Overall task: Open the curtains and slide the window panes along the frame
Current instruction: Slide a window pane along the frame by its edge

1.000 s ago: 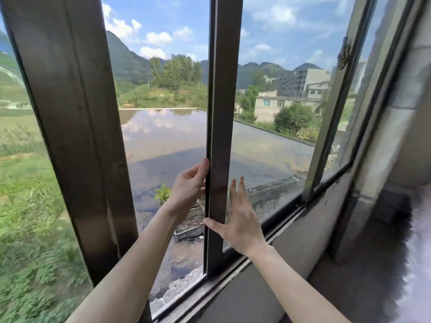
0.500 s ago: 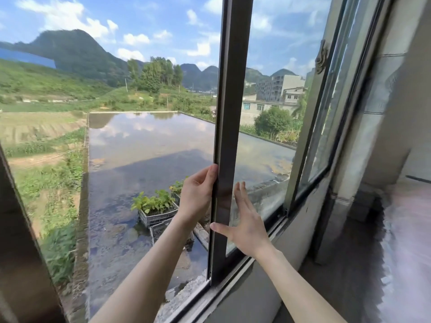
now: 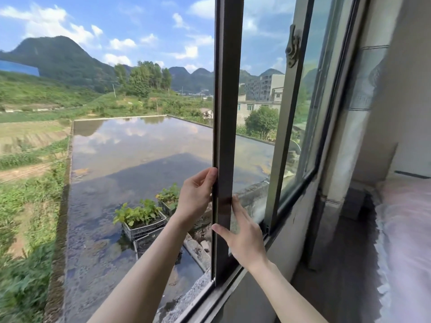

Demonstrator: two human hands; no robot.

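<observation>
Open gap on the left takes most of the view: no glass there, straight out to a flooded flat roof, green hills, cloud. Judging from that, the sliding step is well along.

Window frame: bottom track runs diagonally up toward the right wall. Two panes are bunched at the right. The near pane's dark upright stile stands about mid-view, seated in the track. Behind it a second upright carries a latch, with more glass beyond, close to the wall.

Curtain: pale, blurred fabric at the far right edge, clear of the glass. Reads as already drawn aside, though the rail is not visible.

Crates of green plants sit in the water on the roof below.

Left hand: reaches through the gap, fingers and thumb curled around the stile's outer edge, gripping it.

Right hand: flat and spread against the stile's inner face and the glass beside it, thumb out to the left, pressing rather than holding.

Left to do, as I judge it: some travel remains between the stile and the latched upright. Cannot tell whether another pane lies out of view.
</observation>
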